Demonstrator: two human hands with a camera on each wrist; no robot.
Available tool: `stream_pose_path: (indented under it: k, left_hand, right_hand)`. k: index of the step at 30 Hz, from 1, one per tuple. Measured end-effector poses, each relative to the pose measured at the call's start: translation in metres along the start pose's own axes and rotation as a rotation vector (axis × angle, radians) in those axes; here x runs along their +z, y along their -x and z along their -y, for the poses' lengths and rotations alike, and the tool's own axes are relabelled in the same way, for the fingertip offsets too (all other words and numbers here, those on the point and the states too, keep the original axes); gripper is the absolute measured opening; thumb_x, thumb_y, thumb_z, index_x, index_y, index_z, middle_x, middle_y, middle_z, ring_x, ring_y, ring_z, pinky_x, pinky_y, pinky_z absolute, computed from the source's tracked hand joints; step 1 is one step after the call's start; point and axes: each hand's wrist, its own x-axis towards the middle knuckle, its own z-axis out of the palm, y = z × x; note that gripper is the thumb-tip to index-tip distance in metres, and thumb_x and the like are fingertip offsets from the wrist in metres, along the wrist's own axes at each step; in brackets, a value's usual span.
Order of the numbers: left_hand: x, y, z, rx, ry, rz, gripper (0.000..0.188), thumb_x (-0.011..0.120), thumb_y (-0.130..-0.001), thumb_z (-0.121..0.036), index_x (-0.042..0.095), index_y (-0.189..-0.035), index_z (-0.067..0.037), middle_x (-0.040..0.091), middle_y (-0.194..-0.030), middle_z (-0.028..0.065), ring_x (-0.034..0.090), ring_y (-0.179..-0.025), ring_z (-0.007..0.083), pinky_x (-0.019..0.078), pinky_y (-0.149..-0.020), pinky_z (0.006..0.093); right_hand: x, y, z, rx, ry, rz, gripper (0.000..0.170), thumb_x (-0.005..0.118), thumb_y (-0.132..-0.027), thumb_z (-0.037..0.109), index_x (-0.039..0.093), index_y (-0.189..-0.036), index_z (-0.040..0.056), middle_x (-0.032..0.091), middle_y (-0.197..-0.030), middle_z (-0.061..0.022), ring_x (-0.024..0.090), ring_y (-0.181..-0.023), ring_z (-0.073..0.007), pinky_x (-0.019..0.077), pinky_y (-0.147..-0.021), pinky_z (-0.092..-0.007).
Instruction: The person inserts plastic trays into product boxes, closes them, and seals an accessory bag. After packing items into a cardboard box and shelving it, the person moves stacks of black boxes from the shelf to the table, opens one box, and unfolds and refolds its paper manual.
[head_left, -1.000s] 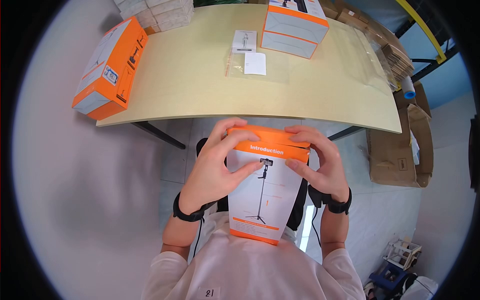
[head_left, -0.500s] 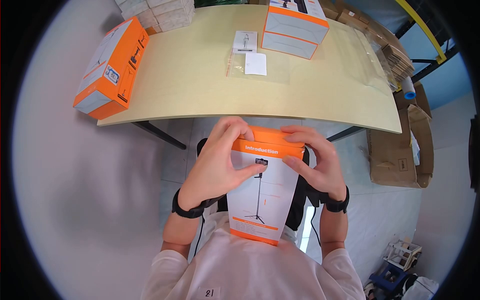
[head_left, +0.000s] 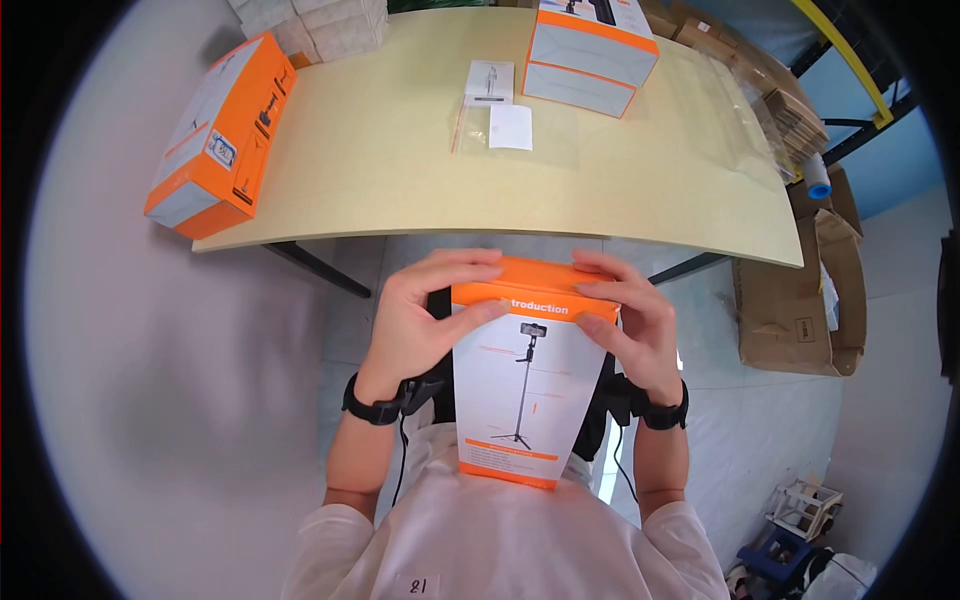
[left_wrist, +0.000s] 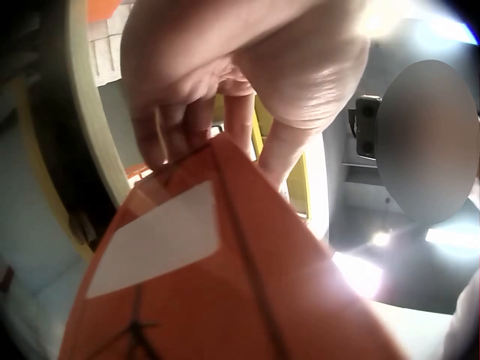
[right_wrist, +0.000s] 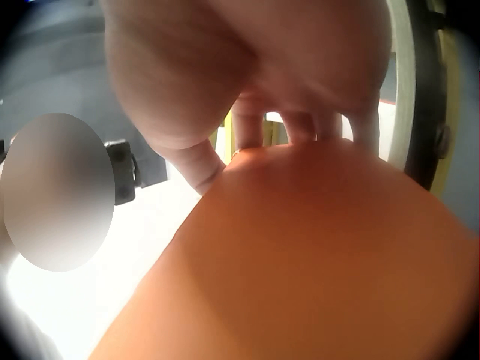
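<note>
A white and orange cardboard box (head_left: 540, 400), printed with a phone tripod and the word "Introduction", stands on the person's lap, its base against the shirt. My left hand (head_left: 420, 315) holds its top left corner, fingers over the orange top and thumb on the front face, covering the first letters of the heading. Opposite it, my right hand (head_left: 640, 325) grips the top right corner the same way. The left wrist view shows the box's orange side (left_wrist: 292, 262) with a pale panel below the fingers. A plain orange side (right_wrist: 322, 240) fills the right wrist view.
Ahead is a wooden table (head_left: 360, 180). On it are a leaflet (head_left: 490, 80), a white card (head_left: 511, 128) on a clear plastic bag (head_left: 555, 145), an orange box (head_left: 222, 140) at left and stacked boxes (head_left: 590, 60) behind. An opened carton (head_left: 790, 320) stands right on the floor.
The left hand's thumb and fingers have moved along the top edge, the thumb rising from the tripod picture to the heading. The right hand keeps its corner, its wrist slightly lower and inward.
</note>
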Motion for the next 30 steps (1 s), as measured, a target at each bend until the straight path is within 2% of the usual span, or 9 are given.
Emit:
stream_pose_path:
  k: [5,8,13,21,23,24,26,27,30]
  left_hand:
    - [0.004,-0.005,0.001,0.153,-0.052,-0.036,0.035,0.077,-0.077,-0.001,0.069,-0.111,-0.002,0.059,-0.131,0.0141,0.059,-0.116,0.0257,0.0451,-0.099,0.0342]
    - [0.010,-0.005,0.002,-0.022,0.376,0.009,0.027,0.074,-0.080,0.000,0.071,-0.107,-0.001,0.057,-0.131,0.0159,0.058,-0.116,0.0248,0.0460,-0.098,0.0339]
    - [0.013,-0.005,-0.002,-0.042,0.326,-0.017,0.018,0.070,-0.084,0.001,0.071,-0.102,0.001,0.059,-0.127,0.0152,0.060,-0.111,0.0213,0.0490,-0.093,0.0304]
    - [0.017,-0.003,0.007,-0.067,0.328,-0.033,0.008,0.066,-0.086,0.004,0.071,-0.092,0.002,0.066,-0.108,0.0101,0.061,-0.101,0.0163,0.0478,-0.089,0.0273]
    - [0.017,-0.005,0.017,0.089,0.229,0.038,0.032,0.068,-0.085,0.003,0.064,-0.116,-0.001,0.059,-0.122,0.0117,0.057,-0.112,0.0179,0.0463,-0.094,0.0294]
    - [0.019,-0.002,0.017,0.094,0.223,0.029,0.032,0.068,-0.085,0.003,0.064,-0.116,-0.001,0.059,-0.122,0.0117,0.057,-0.112,0.0179,0.0463,-0.094,0.0294]
    - [0.023,0.003,0.010,-0.007,0.438,0.040,0.075,0.073,-0.082,-0.001,0.036,-0.146,-0.006,0.043,-0.142,0.0142,0.050,-0.123,0.0220,0.0436,-0.100,0.0336]
    - [0.014,0.010,0.011,-0.134,0.364,0.219,0.110,0.080,-0.077,-0.007,0.003,-0.155,-0.010,0.025,-0.153,0.0158,0.042,-0.132,0.0256,0.0410,-0.104,0.0370]
    - [-0.007,0.037,0.017,-0.396,0.291,0.567,0.117,0.086,-0.071,-0.016,0.005,-0.155,-0.008,0.032,-0.151,0.0174,0.034,-0.138,0.0247,0.0375,-0.107,0.0377]
  right_hand:
    - [-0.004,-0.001,-0.015,-0.014,-0.233,0.026,0.028,0.069,-0.079,-0.006,0.067,-0.106,-0.0011,0.061,-0.123,-0.0155,0.057,-0.115,-0.0267,0.0447,-0.097,-0.0368]
    - [0.007,0.001,-0.007,0.099,-0.314,-0.092,0.027,0.070,-0.078,-0.006,0.066,-0.105,-0.0015,0.061,-0.123,-0.0156,0.057,-0.114,-0.0261,0.0451,-0.097,-0.0355]
    - [0.013,-0.006,0.003,0.130,-0.100,-0.155,0.024,0.080,-0.073,0.002,0.074,-0.096,0.0026,0.068,-0.114,-0.0130,0.059,-0.110,-0.0239,0.0472,-0.094,-0.0348]
    - [0.012,-0.006,-0.004,0.080,-0.027,-0.150,0.018,0.077,-0.074,-0.001,0.075,-0.091,0.0012,0.073,-0.096,-0.0075,0.061,-0.104,-0.0247,0.0476,-0.092,-0.0361]
    - [0.011,-0.006,-0.003,0.071,-0.038,-0.149,0.017,0.076,-0.074,-0.001,0.075,-0.091,0.0009,0.073,-0.097,-0.0081,0.062,-0.104,-0.0249,0.0475,-0.092,-0.0362]
    - [0.009,-0.005,-0.002,0.076,-0.041,-0.176,0.018,0.075,-0.075,-0.002,0.074,-0.093,0.0005,0.072,-0.098,-0.0094,0.062,-0.104,-0.0248,0.0474,-0.092,-0.0358]
    - [0.001,-0.004,0.000,0.066,-0.052,-0.188,0.019,0.074,-0.076,-0.003,0.074,-0.094,0.0002,0.072,-0.100,-0.0108,0.062,-0.104,-0.0247,0.0472,-0.092,-0.0355]
    - [-0.009,0.000,0.002,0.091,-0.063,-0.290,0.019,0.072,-0.077,-0.003,0.073,-0.096,-0.0012,0.071,-0.101,-0.0115,0.062,-0.104,-0.0240,0.0471,-0.093,-0.0349]
    - [-0.043,0.005,0.002,0.219,-0.134,-0.609,0.021,0.065,-0.087,0.002,0.068,-0.105,-0.0070,0.069,-0.108,-0.0132,0.062,-0.102,-0.0198,0.0483,-0.091,-0.0305]
